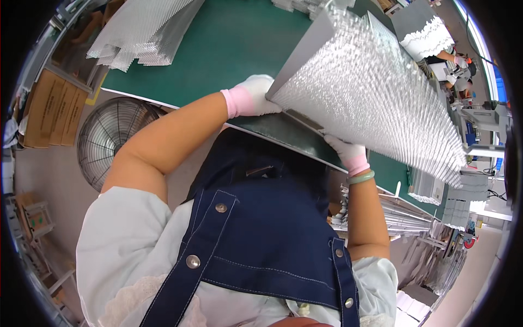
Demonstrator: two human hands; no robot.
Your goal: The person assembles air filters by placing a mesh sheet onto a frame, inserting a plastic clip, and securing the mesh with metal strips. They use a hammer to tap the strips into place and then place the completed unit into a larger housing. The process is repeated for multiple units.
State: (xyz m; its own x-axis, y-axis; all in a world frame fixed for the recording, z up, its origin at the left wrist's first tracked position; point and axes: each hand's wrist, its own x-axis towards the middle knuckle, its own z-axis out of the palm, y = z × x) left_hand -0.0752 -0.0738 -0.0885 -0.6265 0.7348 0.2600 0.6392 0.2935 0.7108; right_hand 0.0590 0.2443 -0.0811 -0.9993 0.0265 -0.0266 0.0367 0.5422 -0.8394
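Note:
A large stack of silver corrugated metal sheets (pixel 365 87) stands tilted above the green table, with a smooth grey sheet (pixel 304 57) along its left side. My left hand (pixel 256 95), in a white glove with a pink cuff, grips the stack's near left corner; its fingertips are partly hidden by the grey side. Along the lower edge, farther right, my right hand (pixel 347 153) wears the same kind of glove and holds the stack from below. Some of its fingers are out of sight behind the sheets. A pale green bangle (pixel 361 177) circles my right wrist.
More silver mesh-like sheets (pixel 147 32) lie on the green table (pixel 229 41) at the far left. A round floor fan (pixel 111 136) and cardboard boxes (pixel 52 111) stand left of the table. Metal strips (pixel 389 212) are racked below its right side. Another person (pixel 460 68) works at the far right.

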